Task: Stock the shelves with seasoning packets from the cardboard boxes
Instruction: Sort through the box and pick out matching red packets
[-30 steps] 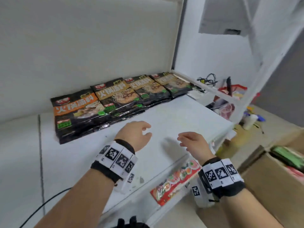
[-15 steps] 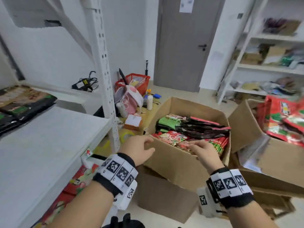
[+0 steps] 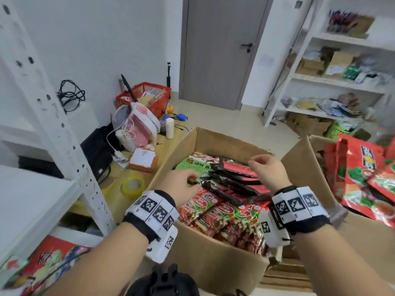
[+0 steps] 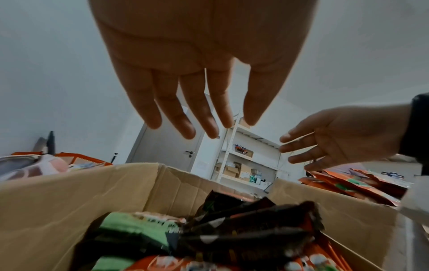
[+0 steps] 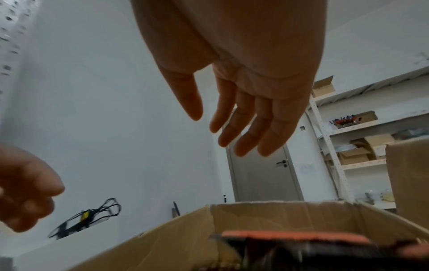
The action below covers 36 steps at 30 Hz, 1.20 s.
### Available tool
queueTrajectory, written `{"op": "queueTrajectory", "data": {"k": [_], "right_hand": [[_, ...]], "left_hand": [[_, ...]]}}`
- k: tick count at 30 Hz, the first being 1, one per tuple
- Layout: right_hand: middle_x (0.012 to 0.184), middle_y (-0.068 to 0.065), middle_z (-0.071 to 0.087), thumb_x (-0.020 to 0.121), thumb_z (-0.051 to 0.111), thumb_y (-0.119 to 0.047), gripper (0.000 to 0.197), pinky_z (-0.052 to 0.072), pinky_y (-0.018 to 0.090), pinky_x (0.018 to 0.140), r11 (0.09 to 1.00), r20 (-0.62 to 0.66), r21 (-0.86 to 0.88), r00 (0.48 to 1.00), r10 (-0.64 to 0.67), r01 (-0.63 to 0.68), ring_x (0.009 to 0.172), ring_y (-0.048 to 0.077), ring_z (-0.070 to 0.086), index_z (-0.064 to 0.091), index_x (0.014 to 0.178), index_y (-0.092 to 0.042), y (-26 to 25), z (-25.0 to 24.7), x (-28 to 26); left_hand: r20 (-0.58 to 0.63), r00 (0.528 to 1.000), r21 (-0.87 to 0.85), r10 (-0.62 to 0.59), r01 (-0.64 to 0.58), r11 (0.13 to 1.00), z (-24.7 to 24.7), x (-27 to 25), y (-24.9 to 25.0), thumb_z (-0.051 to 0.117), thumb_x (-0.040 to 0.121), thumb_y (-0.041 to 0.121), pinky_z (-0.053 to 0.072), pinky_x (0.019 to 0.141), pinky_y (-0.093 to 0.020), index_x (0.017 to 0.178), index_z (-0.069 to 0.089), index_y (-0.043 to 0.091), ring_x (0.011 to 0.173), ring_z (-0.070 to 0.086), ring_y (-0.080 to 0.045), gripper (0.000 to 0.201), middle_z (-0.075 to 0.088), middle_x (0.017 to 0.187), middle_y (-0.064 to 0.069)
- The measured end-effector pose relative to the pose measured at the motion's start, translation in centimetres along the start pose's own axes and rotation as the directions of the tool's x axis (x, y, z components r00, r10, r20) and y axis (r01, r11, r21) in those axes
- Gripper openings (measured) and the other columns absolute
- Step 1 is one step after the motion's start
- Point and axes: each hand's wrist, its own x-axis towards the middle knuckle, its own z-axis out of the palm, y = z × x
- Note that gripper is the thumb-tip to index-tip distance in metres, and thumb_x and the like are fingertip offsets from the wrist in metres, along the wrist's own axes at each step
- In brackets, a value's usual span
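An open cardboard box [image 3: 205, 251] on the floor holds black-and-red seasoning packets [image 3: 235, 180] stacked over green packets [image 3: 192, 165] and red ones [image 3: 215, 218]. My left hand [image 3: 181, 184] hovers over the box's left side, fingers straight and empty in the left wrist view [image 4: 190, 124]. My right hand [image 3: 267, 169] hangs above the black packets, fingers spread and empty in the right wrist view [image 5: 234, 135]. Neither hand touches a packet. The white shelf [image 3: 30, 199] lies at the left.
A second cardboard box [image 3: 299, 165] with red packets [image 3: 363, 176] stands at the right. Red packets [image 3: 49, 259] lie on the lower shelf. A yellow tape roll [image 3: 133, 185], a red basket [image 3: 149, 99] and clutter sit on the floor beyond. A shelf post [image 3: 55, 124] rises at left.
My view swung from the shelf with black packets to the box. Both hands moved from the shelf to above the packets in the box, still empty.
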Motion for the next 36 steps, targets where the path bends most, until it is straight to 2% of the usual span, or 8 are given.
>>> {"op": "queueTrajectory", "data": {"k": [5,11,17,23,27,31,34,36], "right_hand": [[0.07,0.006,0.058,0.08,0.054,-0.013,0.012,0.039,0.026,0.064,0.966,-0.007,-0.164,0.98,0.2,-0.198,0.068,0.021,0.052,0.062,0.071,-0.009,1.2,0.8,6.8],[0.089,0.012,0.062,0.084,0.06,-0.033,0.028,0.042,0.029,0.073,0.792,0.138,-0.407,0.827,0.545,-0.454,0.084,0.026,0.058,0.067,0.088,-0.006,5.0,2.6,8.7],[0.106,0.005,0.07,0.081,0.066,-0.015,0.021,0.045,0.023,0.087,0.851,0.141,-0.391,0.891,0.431,-0.35,0.1,0.018,0.063,0.073,0.1,-0.012,5.6,3.0,7.3],[0.09,0.003,0.072,0.083,0.06,-0.013,0.013,0.046,0.029,0.089,0.86,0.066,-0.267,0.882,0.466,-0.434,0.09,0.016,0.062,0.073,0.083,-0.014,7.0,2.7,7.9],[0.126,0.008,0.06,0.094,0.042,-0.043,0.039,0.033,0.033,0.104,0.635,0.055,-0.66,0.817,0.574,-0.402,0.123,0.028,0.049,0.065,0.115,-0.02,8.2,3.0,9.1],[0.127,0.013,0.056,0.086,0.046,-0.06,0.062,0.036,0.034,0.1,0.513,-0.031,-0.737,0.781,0.624,-0.439,0.121,0.03,0.05,0.05,0.124,-0.011,8.5,4.3,9.8],[0.119,0.014,0.06,0.077,0.06,-0.06,0.065,0.042,0.034,0.093,0.514,-0.112,-0.648,0.738,0.666,-0.562,0.114,0.032,0.055,0.051,0.116,-0.009,8.6,4.7,10.0],[0.099,0.013,0.063,0.08,0.062,-0.052,0.051,0.044,0.031,0.079,0.568,-0.062,-0.604,0.744,0.665,-0.558,0.1,0.032,0.06,0.057,0.104,-0.007,8.4,4.4,9.8]], "left_hand": [[0.037,0.994,-0.011,0.099,-0.098,0.995,-0.7,7.5,-0.5,0.058,0.087,0.03,0.035,0.085,-0.014,0.112,0.063,0.024,0.104,0.056,-0.009,0.026,0.063,0.115,0.007],[0.232,0.967,-0.018,0.102,-0.101,0.995,2.0,17.6,-0.3,0.049,0.091,0.029,0.045,0.082,-0.023,0.107,0.064,0.024,0.094,0.059,-0.016,0.022,0.065,0.103,0.002],[0.486,0.869,0.191,-0.088,-0.007,0.982,8.3,22.8,1.1,0.033,0.095,0.046,0.041,0.073,-0.03,0.096,0.062,0.003,0.087,0.056,-0.029,0.052,0.059,0.091,-0.015],[0.557,0.801,0.183,-0.219,0.138,0.973,9.1,24.7,-1.6,0.045,0.092,0.033,0.035,0.077,-0.025,0.12,0.055,0.005,0.11,0.052,-0.029,0.041,0.055,0.125,-0.017],[0.475,0.832,0.122,-0.286,0.26,0.958,7.1,24.6,-4.1,0.05,0.084,0.037,0.033,0.069,-0.026,0.105,0.057,0.01,0.097,0.052,-0.028,0.034,0.055,0.112,-0.015],[0.482,0.829,0.044,-0.284,0.3,0.953,6.5,23.6,-5.6,0.053,0.082,0.031,0.038,0.076,-0.027,0.133,0.044,0.013,0.106,0.052,-0.027,0.055,0.054,0.125,-0.012],[0.489,0.844,-0.219,-0.22,0.363,0.906,5.8,23.1,-6.0,0.054,0.064,0.033,0.041,0.072,-0.029,0.101,0.061,0.016,0.096,0.056,-0.027,0.042,0.063,0.097,-0.005],[0.475,0.85,-0.299,-0.226,0.397,0.868,5.2,23.0,-6.3,0.051,0.055,0.036,0.042,0.075,-0.032,0.104,0.06,0.007,0.1,0.057,-0.031,0.058,0.063,0.1,-0.011]]}}
